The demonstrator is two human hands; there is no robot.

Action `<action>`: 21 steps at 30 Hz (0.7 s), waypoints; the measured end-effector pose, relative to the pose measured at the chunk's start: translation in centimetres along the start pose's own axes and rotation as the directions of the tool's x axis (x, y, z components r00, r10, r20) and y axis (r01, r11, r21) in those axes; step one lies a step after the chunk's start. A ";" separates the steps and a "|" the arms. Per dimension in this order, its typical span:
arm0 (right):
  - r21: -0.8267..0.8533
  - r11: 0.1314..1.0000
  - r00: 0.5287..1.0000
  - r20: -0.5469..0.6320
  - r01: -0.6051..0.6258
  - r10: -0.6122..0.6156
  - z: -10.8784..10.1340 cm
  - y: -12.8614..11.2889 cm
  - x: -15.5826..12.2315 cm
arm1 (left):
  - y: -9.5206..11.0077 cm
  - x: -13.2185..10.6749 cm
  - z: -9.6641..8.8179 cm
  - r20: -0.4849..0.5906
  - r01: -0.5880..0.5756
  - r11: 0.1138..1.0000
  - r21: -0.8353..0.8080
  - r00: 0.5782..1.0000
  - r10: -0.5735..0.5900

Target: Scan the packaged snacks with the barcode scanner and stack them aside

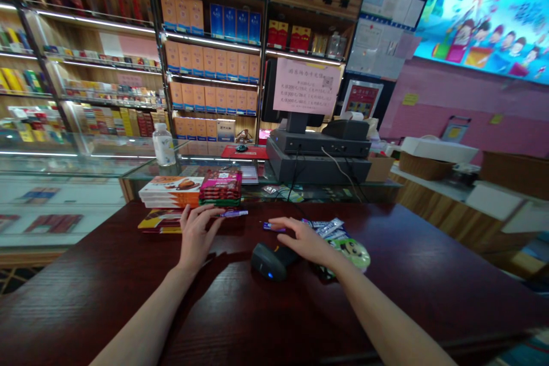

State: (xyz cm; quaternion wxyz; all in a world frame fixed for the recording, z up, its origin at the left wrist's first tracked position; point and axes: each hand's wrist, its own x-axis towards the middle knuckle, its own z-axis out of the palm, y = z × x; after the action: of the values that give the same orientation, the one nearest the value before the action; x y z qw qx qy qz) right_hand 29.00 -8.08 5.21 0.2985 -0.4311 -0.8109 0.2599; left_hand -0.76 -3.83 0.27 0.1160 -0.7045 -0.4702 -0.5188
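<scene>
My left hand rests on the dark red counter with its fingers spread, their tips touching a thin purple packet in front of a stack of boxes and maroon packs. My right hand lies flat and open, reaching over a black barcode scanner toward a small purple item. Several silver-blue sachets and a round green-and-white pack lie just right of that hand.
A cash register with a screen and pink notice stands behind the counter. A plastic bottle sits on the glass display case at left. Shelves of boxed goods fill the back wall. A second counter with a basket runs right.
</scene>
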 end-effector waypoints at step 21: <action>0.260 0.965 0.976 -0.203 -0.022 0.077 4.4 -0.7 6.3 | 1.0 -0.1 -0.3 0.028 -0.123 0.990 -0.067 0.992 0.125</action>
State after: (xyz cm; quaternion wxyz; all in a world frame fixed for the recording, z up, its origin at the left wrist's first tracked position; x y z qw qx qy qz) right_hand 22.66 -3.74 4.33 0.4294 -0.4343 -0.7232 0.3225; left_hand -0.13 -4.61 0.67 0.1173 -0.7441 -0.4102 -0.5141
